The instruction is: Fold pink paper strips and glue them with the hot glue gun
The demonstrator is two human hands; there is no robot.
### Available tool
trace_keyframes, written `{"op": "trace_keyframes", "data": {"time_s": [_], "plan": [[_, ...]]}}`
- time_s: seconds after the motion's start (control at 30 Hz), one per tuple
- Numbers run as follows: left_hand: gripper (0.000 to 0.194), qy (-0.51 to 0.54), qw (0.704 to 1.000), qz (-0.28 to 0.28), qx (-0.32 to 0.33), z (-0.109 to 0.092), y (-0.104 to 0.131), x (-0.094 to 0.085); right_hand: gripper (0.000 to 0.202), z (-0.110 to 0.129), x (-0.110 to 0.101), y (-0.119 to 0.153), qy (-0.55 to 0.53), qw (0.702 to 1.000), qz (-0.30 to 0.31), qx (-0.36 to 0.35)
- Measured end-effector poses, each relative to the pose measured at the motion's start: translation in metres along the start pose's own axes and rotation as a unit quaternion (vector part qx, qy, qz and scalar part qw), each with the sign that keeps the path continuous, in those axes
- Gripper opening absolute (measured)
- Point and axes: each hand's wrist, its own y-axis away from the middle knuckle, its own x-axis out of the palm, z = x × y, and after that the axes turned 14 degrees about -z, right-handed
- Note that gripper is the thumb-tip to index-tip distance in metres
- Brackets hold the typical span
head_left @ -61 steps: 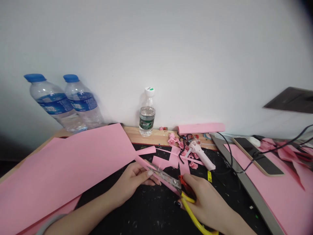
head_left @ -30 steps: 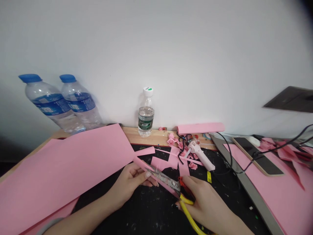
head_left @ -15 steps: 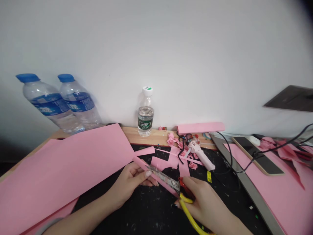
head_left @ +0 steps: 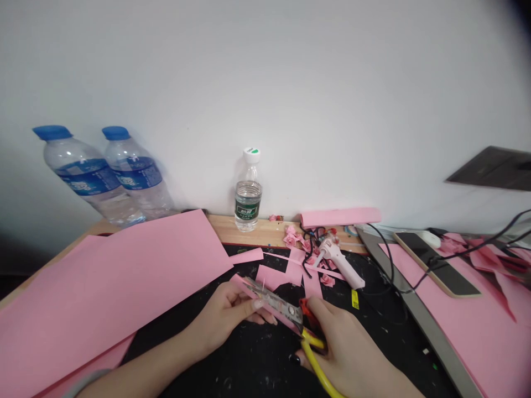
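Note:
My left hand pinches a narrow pink paper strip between thumb and fingers, over the black mat. A pair of scissors with yellow and red handles is in my right hand, fingers wrapped round the grips. The metal blades lie along the strip and reach past my left thumb. Just beyond my hands are cut pink paper pieces and a pale pink glue gun. Small pink paper roses are scattered beside the glue gun.
Large pink sheets cover the left side. Two blue-capped bottles and a smaller water bottle stand by the wall. To the right, a phone lies on pink paper, with black cables looping across. A folded pink sheet lies at the back.
The scissors have advanced along the strip, their blades now closer together and nearer its far end. My left hand has shifted slightly right and down with the strip.

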Motion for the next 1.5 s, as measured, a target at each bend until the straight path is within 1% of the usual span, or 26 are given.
{"op": "trace_keyframes", "data": {"time_s": [0.23,0.43,0.6,0.8,0.97,1.1,1.23,1.33,1.5], "plan": [[0.027,0.035,0.999,-0.040,0.001,-0.0021,0.0003,0.0002,0.029,-0.0022,-0.0013,-0.0025,0.028,0.999,-0.018,-0.009],[0.027,0.030,0.999,-0.035,-0.001,-0.0015,0.0001,0.0006,0.026,-0.0009,-0.0006,-0.0043,0.027,1.000,-0.012,-0.006],[0.024,0.024,0.999,-0.025,-0.001,0.0008,-0.0001,0.0002,0.028,-0.0027,0.0021,-0.0043,0.014,1.000,-0.009,-0.010],[0.025,0.010,1.000,0.001,-0.004,0.0014,-0.0001,0.0006,0.029,-0.0043,0.0045,-0.0020,0.018,1.000,-0.013,-0.015],[0.024,0.016,1.000,-0.001,-0.007,0.0017,0.0001,0.0002,0.027,-0.0026,0.0020,-0.0024,0.016,1.000,-0.015,-0.022],[0.024,0.030,0.999,-0.022,-0.003,0.0029,-0.0012,-0.0009,0.027,-0.0024,-0.0001,-0.0027,0.027,0.999,-0.017,-0.017],[0.025,0.027,0.999,-0.031,0.000,0.0045,-0.0014,-0.0015,0.030,-0.0027,-0.0009,-0.0022,0.039,0.999,-0.015,-0.026],[0.024,0.029,0.999,-0.031,0.000,0.0043,-0.0011,-0.0009,0.031,-0.0020,-0.0012,-0.0016,0.041,0.999,-0.012,-0.025],[0.023,0.028,0.999,-0.015,0.003,0.0023,-0.0010,-0.0002,0.027,-0.0007,-0.0015,-0.0017,0.032,0.999,-0.003,-0.023]]}}
